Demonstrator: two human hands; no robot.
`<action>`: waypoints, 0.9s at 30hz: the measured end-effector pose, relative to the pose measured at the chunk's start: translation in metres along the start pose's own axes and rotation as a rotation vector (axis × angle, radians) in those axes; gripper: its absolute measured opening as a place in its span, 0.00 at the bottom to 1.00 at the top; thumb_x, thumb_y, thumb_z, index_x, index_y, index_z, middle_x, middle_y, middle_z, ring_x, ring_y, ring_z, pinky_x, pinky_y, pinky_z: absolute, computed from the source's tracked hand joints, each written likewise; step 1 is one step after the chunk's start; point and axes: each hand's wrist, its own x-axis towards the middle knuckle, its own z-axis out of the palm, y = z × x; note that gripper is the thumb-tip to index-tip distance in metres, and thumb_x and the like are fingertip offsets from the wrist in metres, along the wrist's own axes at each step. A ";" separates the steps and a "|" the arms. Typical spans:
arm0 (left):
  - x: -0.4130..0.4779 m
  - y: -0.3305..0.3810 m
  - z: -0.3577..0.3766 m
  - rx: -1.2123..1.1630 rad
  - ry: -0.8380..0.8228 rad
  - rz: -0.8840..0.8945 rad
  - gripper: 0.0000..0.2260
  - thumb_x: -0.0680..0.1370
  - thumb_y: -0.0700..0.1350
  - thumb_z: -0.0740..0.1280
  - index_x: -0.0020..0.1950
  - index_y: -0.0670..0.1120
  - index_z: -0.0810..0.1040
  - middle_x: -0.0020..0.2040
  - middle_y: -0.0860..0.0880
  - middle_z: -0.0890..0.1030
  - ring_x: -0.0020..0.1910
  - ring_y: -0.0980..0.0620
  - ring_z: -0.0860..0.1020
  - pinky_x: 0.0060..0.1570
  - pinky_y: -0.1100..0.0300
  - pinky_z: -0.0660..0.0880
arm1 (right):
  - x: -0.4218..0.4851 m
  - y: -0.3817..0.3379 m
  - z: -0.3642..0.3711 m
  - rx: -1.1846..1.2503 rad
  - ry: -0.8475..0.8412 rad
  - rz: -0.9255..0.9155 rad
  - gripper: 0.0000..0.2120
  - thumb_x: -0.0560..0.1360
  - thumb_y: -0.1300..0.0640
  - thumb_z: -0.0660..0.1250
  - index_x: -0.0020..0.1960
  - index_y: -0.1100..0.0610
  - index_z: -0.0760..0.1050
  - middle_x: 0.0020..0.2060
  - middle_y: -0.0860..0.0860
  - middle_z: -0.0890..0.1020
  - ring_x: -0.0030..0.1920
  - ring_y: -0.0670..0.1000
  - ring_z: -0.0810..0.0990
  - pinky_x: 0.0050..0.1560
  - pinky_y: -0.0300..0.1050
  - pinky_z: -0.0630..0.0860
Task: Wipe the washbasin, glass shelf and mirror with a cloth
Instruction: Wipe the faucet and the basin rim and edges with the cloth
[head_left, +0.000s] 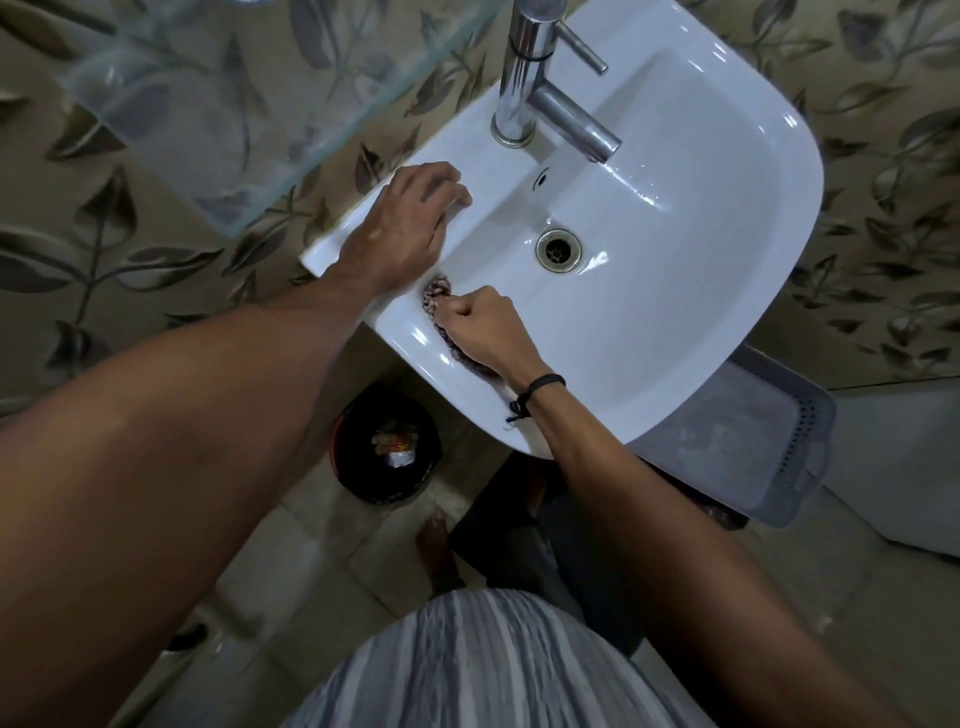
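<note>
Our right hand (483, 327) is curled into a fist around the cloth (438, 296) and clamped tight on it. A knobbly pinkish-brown wad bulges out past the knuckles and more of it trails back under the palm toward the wrist. The grip sits on the near-left inner slope of the white washbasin (769, 156), with the cloth pressed against the porcelain just inside the rim. A dark wristband (540, 387) circles the wrist behind the fist.

Just beyond the grip and a little to its left, our left hand (410, 228) rests on the basin's flat ledge. Its fingers are bent, fingertips down on the porcelain, and it holds nothing. The heel of that hand comes close to the wad of cloth; we cannot tell whether they touch.

Ahead and to the right of the fist lies the drain (558, 250), with water glinting beside it. Farther on in the same direction stands the chrome tap (524, 78), its spout reaching over the bowl. The glass shelf (234, 104) juts out well up and to the left of the grip, above the leaf-patterned wall tiles.

Below the fist, down on the floor, stands a black bin (387, 447) with scraps in it — and off to the right, under the basin's edge, a grey perforated basket (753, 441).
</note>
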 end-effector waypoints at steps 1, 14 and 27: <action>0.000 0.001 -0.001 -0.005 -0.001 -0.002 0.17 0.80 0.37 0.56 0.65 0.45 0.76 0.68 0.45 0.74 0.68 0.44 0.69 0.69 0.54 0.66 | 0.000 0.008 -0.003 0.024 -0.057 -0.021 0.17 0.78 0.53 0.65 0.30 0.49 0.74 0.33 0.43 0.83 0.35 0.51 0.79 0.44 0.42 0.72; 0.000 0.000 -0.001 -0.012 -0.008 -0.002 0.16 0.80 0.38 0.55 0.64 0.46 0.76 0.69 0.46 0.73 0.68 0.45 0.69 0.68 0.54 0.68 | -0.009 0.018 0.002 0.063 -0.320 0.005 0.25 0.85 0.53 0.51 0.82 0.49 0.54 0.81 0.47 0.54 0.80 0.48 0.49 0.78 0.45 0.45; 0.000 -0.002 0.001 -0.009 0.006 0.012 0.15 0.80 0.37 0.57 0.64 0.46 0.76 0.68 0.45 0.74 0.67 0.44 0.70 0.69 0.53 0.67 | -0.026 0.023 -0.004 -0.212 -0.095 -0.042 0.21 0.83 0.43 0.55 0.75 0.41 0.67 0.73 0.53 0.73 0.71 0.59 0.72 0.70 0.52 0.67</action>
